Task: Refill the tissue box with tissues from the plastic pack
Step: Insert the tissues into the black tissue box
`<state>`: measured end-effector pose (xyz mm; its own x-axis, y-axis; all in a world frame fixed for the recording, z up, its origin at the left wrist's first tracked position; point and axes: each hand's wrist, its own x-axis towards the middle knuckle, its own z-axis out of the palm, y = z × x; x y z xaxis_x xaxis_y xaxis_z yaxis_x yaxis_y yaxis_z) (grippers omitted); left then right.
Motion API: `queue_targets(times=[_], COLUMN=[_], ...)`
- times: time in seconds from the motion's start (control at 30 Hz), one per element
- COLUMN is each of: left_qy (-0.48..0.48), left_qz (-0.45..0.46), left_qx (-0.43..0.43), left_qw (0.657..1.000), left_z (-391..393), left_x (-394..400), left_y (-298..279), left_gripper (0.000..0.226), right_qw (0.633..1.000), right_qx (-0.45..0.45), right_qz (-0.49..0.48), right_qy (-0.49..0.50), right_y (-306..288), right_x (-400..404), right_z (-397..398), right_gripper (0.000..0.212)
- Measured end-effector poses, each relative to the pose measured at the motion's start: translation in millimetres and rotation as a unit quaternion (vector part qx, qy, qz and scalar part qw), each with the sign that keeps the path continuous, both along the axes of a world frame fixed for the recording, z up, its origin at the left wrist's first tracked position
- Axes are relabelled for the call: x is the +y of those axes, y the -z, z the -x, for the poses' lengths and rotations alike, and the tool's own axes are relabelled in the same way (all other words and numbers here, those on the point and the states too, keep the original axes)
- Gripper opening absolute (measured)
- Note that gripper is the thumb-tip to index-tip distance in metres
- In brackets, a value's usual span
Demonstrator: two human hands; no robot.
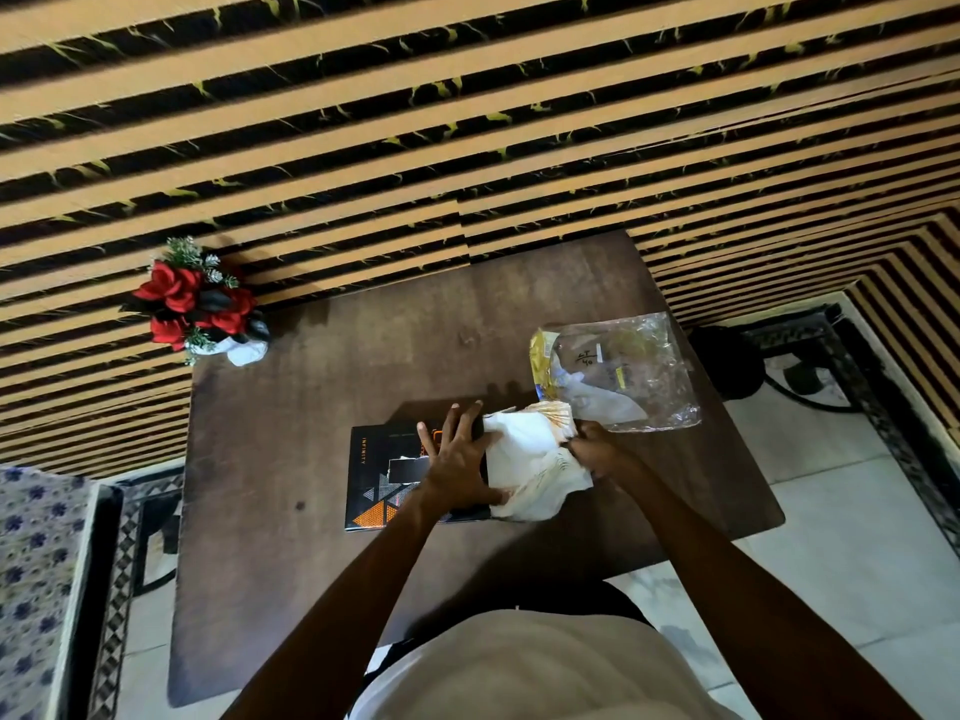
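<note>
Two bare hands work at the middle of the dark wooden desk (pixel 291 537). Left hand (pixel 457 459) lies spread flat on the black tissue box (pixel 387 472), pressing it down, grasping nothing. Right hand (pixel 597 452) is clenched on the stack of white tissues (pixel 524 459) at the box's right end. Just beyond, toward the desk's right edge, lies the clear plastic pack (pixel 623 371), crumpled. At the far left corner stands a red flower arrangement (pixel 200 304).

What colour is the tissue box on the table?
The tissue box is black with orange and grey triangle patterns, shown best in the head view.
</note>
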<state>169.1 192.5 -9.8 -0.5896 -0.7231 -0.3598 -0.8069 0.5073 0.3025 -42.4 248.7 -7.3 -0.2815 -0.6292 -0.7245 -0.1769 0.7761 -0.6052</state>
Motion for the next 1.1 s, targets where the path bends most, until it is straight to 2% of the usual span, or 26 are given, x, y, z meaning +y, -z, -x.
queue_targets(times=[0.23, 0.37, 0.47, 0.57, 0.67, 0.83, 1.0, 1.1], left_qy=[-0.006, -0.013, 0.005, -0.011, -0.012, -0.006, -0.033, -0.014], left_qz=[-0.002, -0.028, -0.033, -0.091, -0.096, -0.027, -0.111, -0.102], left_qx=[-0.011, -0.003, -0.028, -0.006, 0.012, -0.043, 0.031, 0.012], left_qw=[1.0, 1.0, 0.999, 0.996, 0.995, 0.999, 0.993, 0.995], left_z=[0.1, -2.3, -1.1, -2.5, -6.7, 1.3, -7.0, -7.4], left_x=[1.4, -3.0, -7.9, -14.3, -16.9, -3.8, -18.3, -21.1], left_y=[2.4, 0.7, -2.0, -7.9, -10.7, -5.5, -14.2, -17.3], left_gripper=[0.088, 0.105, 0.117, 0.107, 0.098, 0.111, 0.121, 0.129], right_qw=[0.991, 0.987, 0.983, 0.981, 0.984, 0.993, 0.997, 0.997], right_qx=[-0.105, -0.126, -0.141, -0.149, -0.147, -0.11, -0.061, -0.058], right_qz=[-0.027, -0.016, -0.018, -0.015, -0.009, -0.004, -0.029, -0.033], right_qy=[0.081, 0.1, 0.115, 0.119, 0.097, 0.045, -0.027, -0.042], right_y=[5.6, 7.8, 1.5, -2.8, -9.1, -11.6, -2.8, -5.9], right_x=[10.9, 13.9, 15.9, 16.5, 10.7, 1.5, 1.4, -3.5], right_z=[11.5, 11.0, 7.2, 2.2, -6.2, -13.8, -16.9, -32.8], right_gripper=[0.04, 0.037, 0.038, 0.038, 0.037, 0.036, 0.041, 0.048])
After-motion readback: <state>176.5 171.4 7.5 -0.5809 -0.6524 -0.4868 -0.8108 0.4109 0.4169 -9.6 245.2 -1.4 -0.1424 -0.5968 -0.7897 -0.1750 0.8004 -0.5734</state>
